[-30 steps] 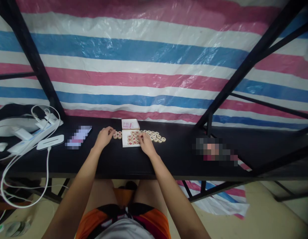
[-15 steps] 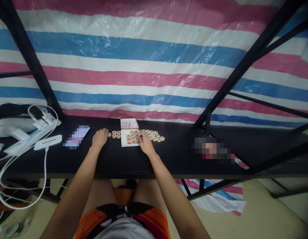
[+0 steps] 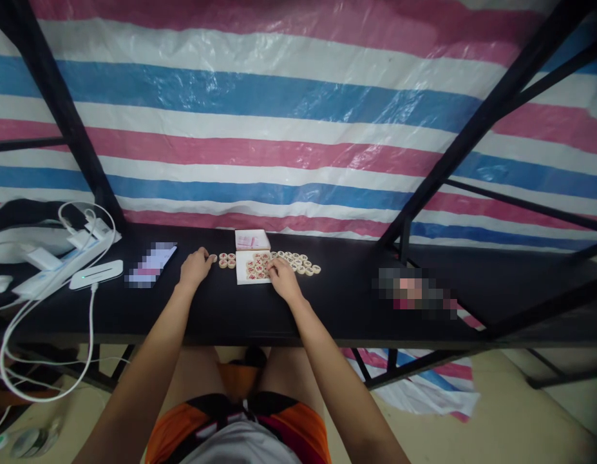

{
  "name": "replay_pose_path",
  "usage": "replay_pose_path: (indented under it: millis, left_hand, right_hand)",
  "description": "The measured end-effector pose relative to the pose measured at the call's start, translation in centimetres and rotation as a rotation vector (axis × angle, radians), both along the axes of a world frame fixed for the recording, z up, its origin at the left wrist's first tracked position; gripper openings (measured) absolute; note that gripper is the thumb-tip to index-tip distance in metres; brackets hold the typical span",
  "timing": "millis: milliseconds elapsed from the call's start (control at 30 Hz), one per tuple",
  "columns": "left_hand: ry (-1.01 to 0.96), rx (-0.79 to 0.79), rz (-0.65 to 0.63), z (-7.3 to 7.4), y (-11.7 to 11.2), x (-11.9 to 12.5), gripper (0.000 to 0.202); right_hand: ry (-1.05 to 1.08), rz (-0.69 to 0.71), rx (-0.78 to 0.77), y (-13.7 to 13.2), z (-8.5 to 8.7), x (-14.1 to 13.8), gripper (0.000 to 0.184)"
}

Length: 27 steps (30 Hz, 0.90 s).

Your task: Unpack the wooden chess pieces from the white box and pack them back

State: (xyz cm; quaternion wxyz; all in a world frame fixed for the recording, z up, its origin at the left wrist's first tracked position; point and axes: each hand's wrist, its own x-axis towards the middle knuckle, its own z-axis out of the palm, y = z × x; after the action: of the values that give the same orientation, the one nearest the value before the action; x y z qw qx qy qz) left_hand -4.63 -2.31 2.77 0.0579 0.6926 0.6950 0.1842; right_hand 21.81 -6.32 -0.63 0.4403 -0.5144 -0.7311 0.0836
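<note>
Round Chinese chess pieces with red characters lie in an open white box. My right hand reaches over the box's right edge, its fingertips pinched on a Chinese chess piece that they partly hide. To the left, my left hand rests on the table, thumb and fingers closed on another Chinese chess piece. Between that hand and the box sits a small group of red-character pieces in rows. Several pieces with dark characters are laid in rows right of the box, partly behind my right hand.
The box's lid stands behind it on the black table. At left are a blurred phone, a white device and a power strip with cables. A blurred item lies at right. Black metal posts frame a striped sheet.
The left fingers have shifted slightly at the piece beside the group. My right hand stays at the box with its fingers lowered a little among the pieces.
</note>
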Motion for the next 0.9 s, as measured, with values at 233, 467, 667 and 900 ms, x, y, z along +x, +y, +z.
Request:
replay_pose_path:
  millis: [233, 467, 667, 900]
  left_hand:
    - [-0.021, -0.001, -0.052, -0.2, 0.3, 0.3, 0.03]
    - [-0.034, 0.178, -0.168, 0.0, -0.6, 1.3, 0.026]
    - [0.04, 0.269, -0.705, 0.0, -2.4, 4.8, 0.03]
    - [0.06, 0.273, -0.786, -0.2, -2.7, 5.1, 0.038]
  right_hand:
    - [-0.014, -0.009, 0.008, 0.1, 0.0, 0.0, 0.021]
    - [-0.018, -0.009, 0.009, -0.1, 0.0, -0.1, 0.021]
    - [-0.021, 0.015, 0.004, 0.0, 0.0, -0.2, 0.031]
    - [-0.044, 0.002, -0.02, 0.0, -0.1, -0.1, 0.049]
